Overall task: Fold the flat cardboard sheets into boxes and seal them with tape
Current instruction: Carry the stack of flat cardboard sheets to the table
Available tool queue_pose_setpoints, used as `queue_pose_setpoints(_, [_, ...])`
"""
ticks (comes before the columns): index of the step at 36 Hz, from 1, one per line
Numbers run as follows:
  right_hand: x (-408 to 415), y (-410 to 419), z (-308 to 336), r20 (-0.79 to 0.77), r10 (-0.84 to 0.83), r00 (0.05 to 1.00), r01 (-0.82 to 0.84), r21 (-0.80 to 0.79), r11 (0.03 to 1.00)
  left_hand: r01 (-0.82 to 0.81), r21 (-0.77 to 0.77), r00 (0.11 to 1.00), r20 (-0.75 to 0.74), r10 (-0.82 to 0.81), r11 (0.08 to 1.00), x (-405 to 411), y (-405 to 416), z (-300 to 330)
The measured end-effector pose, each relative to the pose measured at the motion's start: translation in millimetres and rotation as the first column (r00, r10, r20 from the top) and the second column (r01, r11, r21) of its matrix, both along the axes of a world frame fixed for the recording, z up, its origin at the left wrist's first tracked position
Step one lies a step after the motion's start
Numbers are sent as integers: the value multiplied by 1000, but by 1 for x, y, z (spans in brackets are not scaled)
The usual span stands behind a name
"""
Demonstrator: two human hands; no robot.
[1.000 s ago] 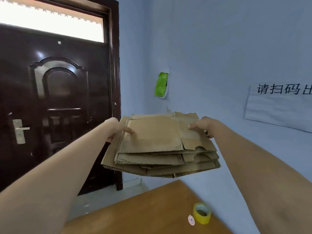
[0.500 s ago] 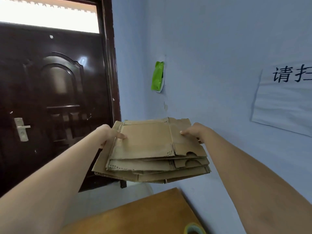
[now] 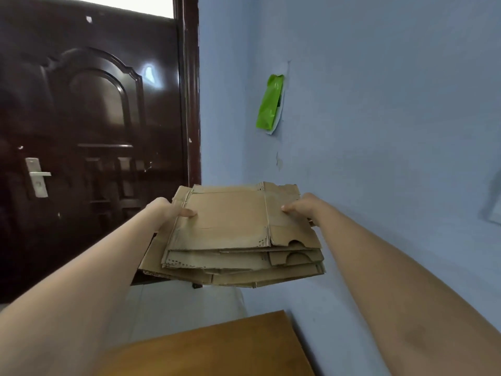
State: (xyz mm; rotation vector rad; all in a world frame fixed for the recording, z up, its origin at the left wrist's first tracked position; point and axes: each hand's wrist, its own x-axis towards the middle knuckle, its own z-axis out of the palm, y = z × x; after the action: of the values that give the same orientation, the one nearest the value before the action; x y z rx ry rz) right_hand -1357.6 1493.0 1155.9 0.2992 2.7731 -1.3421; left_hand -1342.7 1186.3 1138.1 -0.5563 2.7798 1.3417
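Observation:
A stack of several flat brown cardboard sheets [image 3: 227, 226] hangs in the air at arm's length in front of me, above the floor beyond the table. My left hand [image 3: 165, 211] grips the stack's left edge, thumb on top. My right hand [image 3: 301, 206] grips the right edge, thumb on the top sheet and fingers hidden underneath. The sheets lie roughly level, slightly fanned toward me. No tape roll is in view.
A wooden table [image 3: 217, 346] fills the bottom middle, its far corner against the blue wall [image 3: 379, 131]. A dark door [image 3: 89, 131] with a metal handle [image 3: 38, 176] stands at left. A green packet [image 3: 269, 103] is stuck on the wall.
The view has swung left and up: the yellow tape roll and the wall notice have slid out of frame. Both hands keep holding the stack, which sits lower in the picture.

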Motion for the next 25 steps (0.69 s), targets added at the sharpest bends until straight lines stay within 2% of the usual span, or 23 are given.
queue_pose_setpoints(16, [-87,-25,-109,153,230,961,-202,-180,963,-256,2,962,104,254,967,2,-10,-81])
queue_pose_setpoints(22, [-85,-42,-198,215,244,946,-213,-158,964,-298,-54,939,164,303,953,28,4,-152])
queue_pose_setpoints(25, [-71,-54,-244,265,260,928,-230,-139,963,-315,-88,904,275,327,945,30,-26,-227])
